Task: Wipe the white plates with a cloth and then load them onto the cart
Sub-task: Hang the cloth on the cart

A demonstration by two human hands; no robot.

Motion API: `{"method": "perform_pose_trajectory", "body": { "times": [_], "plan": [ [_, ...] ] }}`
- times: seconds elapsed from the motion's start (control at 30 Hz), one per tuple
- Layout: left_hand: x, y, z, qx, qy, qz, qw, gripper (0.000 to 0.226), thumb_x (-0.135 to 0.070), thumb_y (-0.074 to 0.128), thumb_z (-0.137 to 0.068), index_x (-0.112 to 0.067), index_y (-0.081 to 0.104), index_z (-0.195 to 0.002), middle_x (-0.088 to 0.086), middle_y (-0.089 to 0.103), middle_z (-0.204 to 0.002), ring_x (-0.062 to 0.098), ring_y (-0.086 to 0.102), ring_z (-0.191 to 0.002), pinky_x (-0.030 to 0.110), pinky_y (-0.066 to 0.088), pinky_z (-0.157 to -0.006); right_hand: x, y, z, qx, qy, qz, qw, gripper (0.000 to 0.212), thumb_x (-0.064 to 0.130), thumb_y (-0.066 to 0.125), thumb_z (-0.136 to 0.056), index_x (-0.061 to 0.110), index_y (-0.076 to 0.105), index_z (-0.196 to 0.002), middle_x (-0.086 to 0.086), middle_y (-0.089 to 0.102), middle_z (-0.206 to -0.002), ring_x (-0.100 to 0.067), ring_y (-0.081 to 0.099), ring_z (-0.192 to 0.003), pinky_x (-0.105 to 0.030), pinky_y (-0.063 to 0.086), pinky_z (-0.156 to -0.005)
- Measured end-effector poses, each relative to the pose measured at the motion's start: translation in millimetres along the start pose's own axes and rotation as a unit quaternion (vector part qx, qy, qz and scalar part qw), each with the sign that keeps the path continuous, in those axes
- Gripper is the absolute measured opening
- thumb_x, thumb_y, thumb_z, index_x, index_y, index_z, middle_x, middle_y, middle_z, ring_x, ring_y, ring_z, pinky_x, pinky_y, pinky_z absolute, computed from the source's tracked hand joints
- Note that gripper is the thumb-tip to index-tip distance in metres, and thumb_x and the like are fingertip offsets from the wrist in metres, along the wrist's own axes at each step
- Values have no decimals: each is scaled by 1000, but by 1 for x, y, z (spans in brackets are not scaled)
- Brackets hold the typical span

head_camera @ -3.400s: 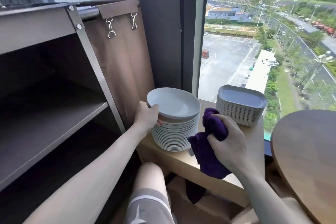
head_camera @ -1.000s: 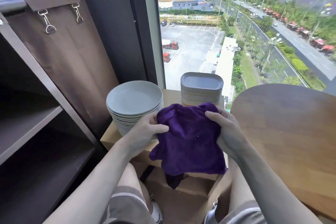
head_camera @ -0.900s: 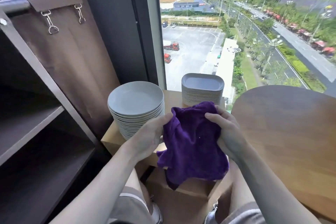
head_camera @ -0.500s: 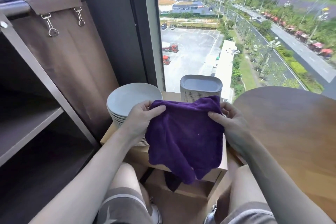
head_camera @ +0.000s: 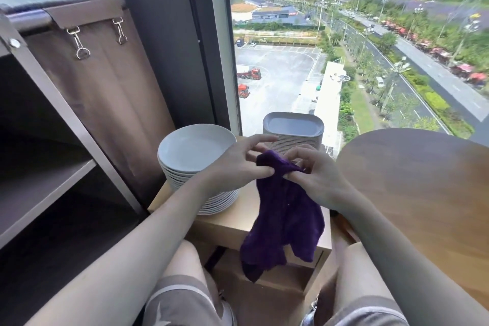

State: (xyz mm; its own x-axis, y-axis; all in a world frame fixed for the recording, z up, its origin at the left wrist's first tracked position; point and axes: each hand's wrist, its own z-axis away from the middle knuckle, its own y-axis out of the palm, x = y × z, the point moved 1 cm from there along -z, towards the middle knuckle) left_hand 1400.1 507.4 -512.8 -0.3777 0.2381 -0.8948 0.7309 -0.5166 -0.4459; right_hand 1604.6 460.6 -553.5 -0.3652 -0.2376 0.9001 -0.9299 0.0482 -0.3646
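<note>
**Cloth gathered between both hands, plates stacked on the stand**

The dark cart (head_camera: pixel 39 193) fills the left side, its shelves open toward the person and a brown fabric bag (head_camera: pixel 113 98) clipped to its end. On the right is a round wooden table (head_camera: pixel 423 193). Between them, against the window, stands a low wooden stand (head_camera: pixel 227 222).

Two stacks sit on that stand. The tall stack of round white plates (head_camera: pixel 195 151) is at its left end, near the cart's bag. A shorter stack of rounded-square plates (head_camera: pixel 293 126) sits further back by the glass.

In front of the stacks and above the stand's near edge hangs the purple cloth (head_camera: pixel 285 219) — bunched at the top, its loose end drooping past the stand's front.

The left hand (head_camera: pixel 235 167) pinches the cloth's upper corner with its thumb, while the forefinger reaches out straight and the other fingers are loosely spread. The right hand (head_camera: pixel 320 180) has its fingers curled in, nipping the cloth's top edge just beside the left thumb.
</note>
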Motion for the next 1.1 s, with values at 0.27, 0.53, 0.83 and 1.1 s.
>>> {"method": "perform_pose_trajectory", "body": {
  "times": [0.27, 0.53, 0.83, 1.1],
  "plan": [
    [-13, -6, -9, -45, 39, -52, 997, 4, -11, 78, -91, -10, 79, -94, 9, 77, -88, 29, 73, -88, 47, 62, -83, -4, -11, 2, -59, 27, 8, 998, 33, 15, 88, -75, 35, 67, -91, 11, 70, -86, -10, 64, -69, -21, 52, -63],
    [-35, -17, -19, -126, 44, 18, 991, 14, -10, 76, -94, -16, 73, -81, -2, 76, -72, 7, 69, -64, 21, 56, -59, -24, -13, 8, -38, 3, 21, 999, 15, 13, 80, -86, 22, 69, -88, 11, 71, -84, -10, 67, -75, -17, 50, -67],
    [-57, -39, -9, -212, 124, -20, 969, 12, -11, 72, -97, -14, 67, -86, 18, 74, -80, 40, 69, -75, 41, 60, -59, -61, 8, 6, 122, 237, 89, 960, 55, 60, 75, -84, 23, 59, -121, 8, 64, -116, -9, 62, -105, -29, 51, -84],
    [-57, -61, 0, -157, 138, 27, 977, 6, -6, 70, -97, -9, 68, -92, 18, 74, -90, 36, 70, -82, 59, 59, -83, -48, 15, -1, 9, 226, -155, 962, 37, 47, 52, -101, 21, 71, -120, 5, 68, -128, -17, 57, -125, -54, 33, -117]
  ]
}}
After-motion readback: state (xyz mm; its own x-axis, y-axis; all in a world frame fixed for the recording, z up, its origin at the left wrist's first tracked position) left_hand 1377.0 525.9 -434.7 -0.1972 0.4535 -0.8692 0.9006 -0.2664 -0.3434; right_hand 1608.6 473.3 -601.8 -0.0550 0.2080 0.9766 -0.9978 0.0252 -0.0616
